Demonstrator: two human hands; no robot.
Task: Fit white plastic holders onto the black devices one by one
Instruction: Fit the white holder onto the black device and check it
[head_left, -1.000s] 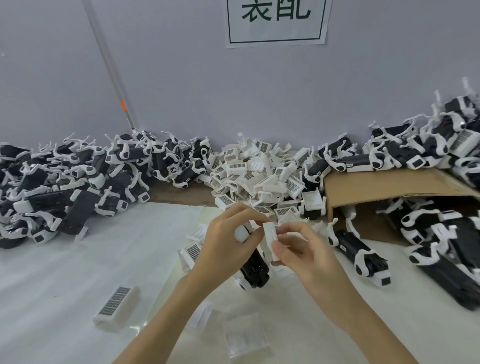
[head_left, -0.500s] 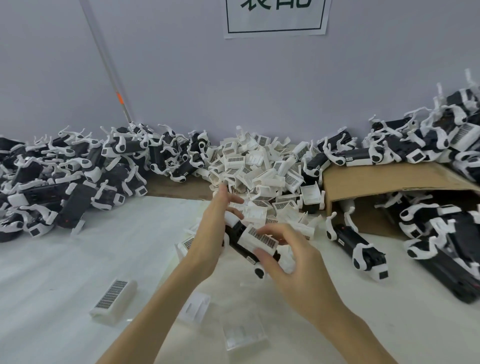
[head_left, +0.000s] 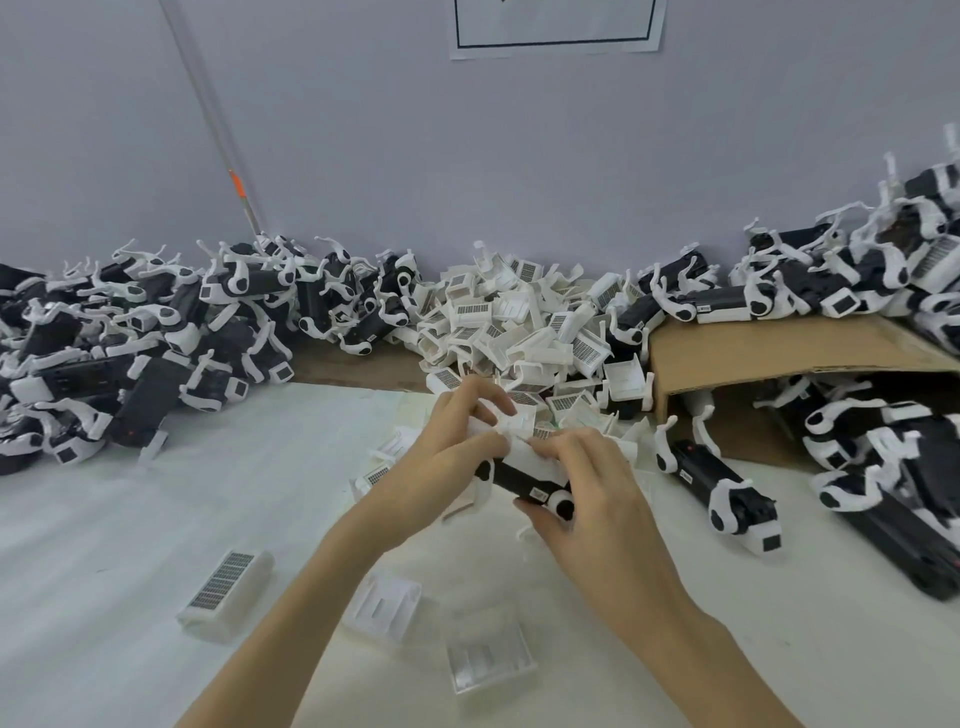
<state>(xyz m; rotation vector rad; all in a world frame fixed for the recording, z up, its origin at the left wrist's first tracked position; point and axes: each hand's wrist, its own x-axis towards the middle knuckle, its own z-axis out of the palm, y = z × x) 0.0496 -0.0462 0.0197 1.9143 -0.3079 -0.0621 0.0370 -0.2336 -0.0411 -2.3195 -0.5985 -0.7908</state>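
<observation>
Both hands gripping one black device (head_left: 522, 480) above tabletop (head_left: 156, 519): left hand (head_left: 441, 457) pinching white holder (head_left: 511, 423), right hand (head_left: 587, 493) clasping device body.

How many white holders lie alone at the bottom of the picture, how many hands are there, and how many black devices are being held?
Lone white holders: 3
Hands, left hand, right hand: 2
Held black device: 1
Total: 6
</observation>
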